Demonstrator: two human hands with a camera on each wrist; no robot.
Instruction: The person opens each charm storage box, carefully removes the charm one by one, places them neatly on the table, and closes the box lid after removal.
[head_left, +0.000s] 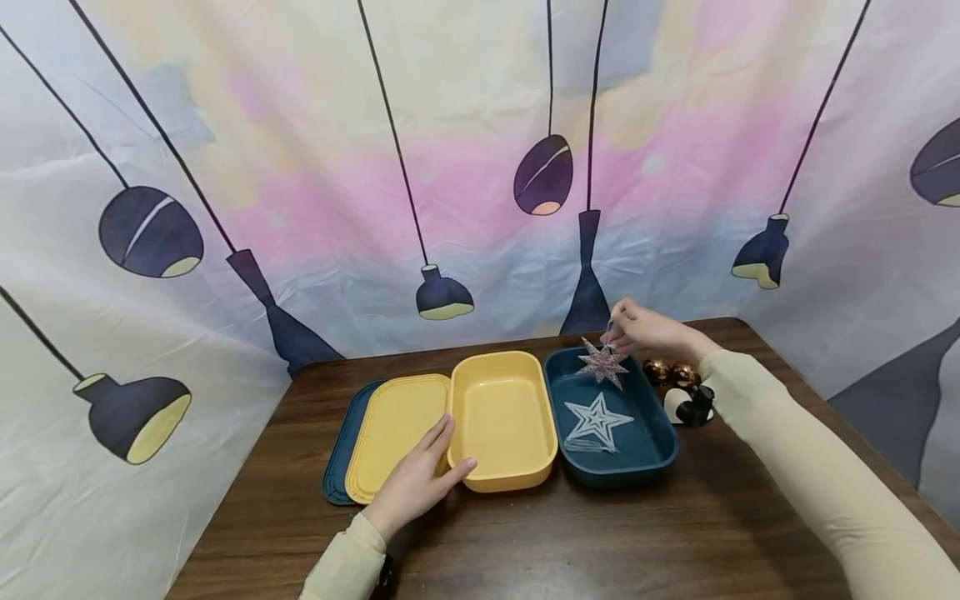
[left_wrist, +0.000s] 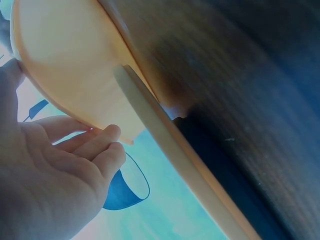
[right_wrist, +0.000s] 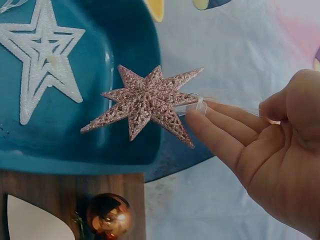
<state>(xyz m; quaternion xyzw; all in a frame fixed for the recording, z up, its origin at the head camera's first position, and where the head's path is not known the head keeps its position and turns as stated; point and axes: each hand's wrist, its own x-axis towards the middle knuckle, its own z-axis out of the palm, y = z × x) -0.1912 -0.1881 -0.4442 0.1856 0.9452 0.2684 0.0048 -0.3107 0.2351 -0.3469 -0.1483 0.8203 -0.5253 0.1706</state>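
Observation:
My right hand (head_left: 637, 329) pinches the clear loop of a pink glittery star ornament (head_left: 602, 363), which hangs over the far end of a dark blue box (head_left: 652, 454). In the right wrist view the pink star (right_wrist: 145, 100) has several points, and a fingertip touches its tip by the loop. Inside the blue box lies a white openwork star (head_left: 598, 421) with its string. My left hand (head_left: 416, 479) rests against the near left corner of a yellow box (head_left: 506, 417), thumb at the rim. In the left wrist view the left hand's (left_wrist: 65, 165) fingers touch the box wall.
Left of the yellow box, a yellow lid (head_left: 397, 425) overlaps a blue lid (head_left: 335, 454). Shiny copper balls (head_left: 657, 371) and a black-and-white item (head_left: 690, 407) sit right of the blue box. A patterned cloth (head_left: 480, 167) hangs behind the wooden table (head_left: 525, 550).

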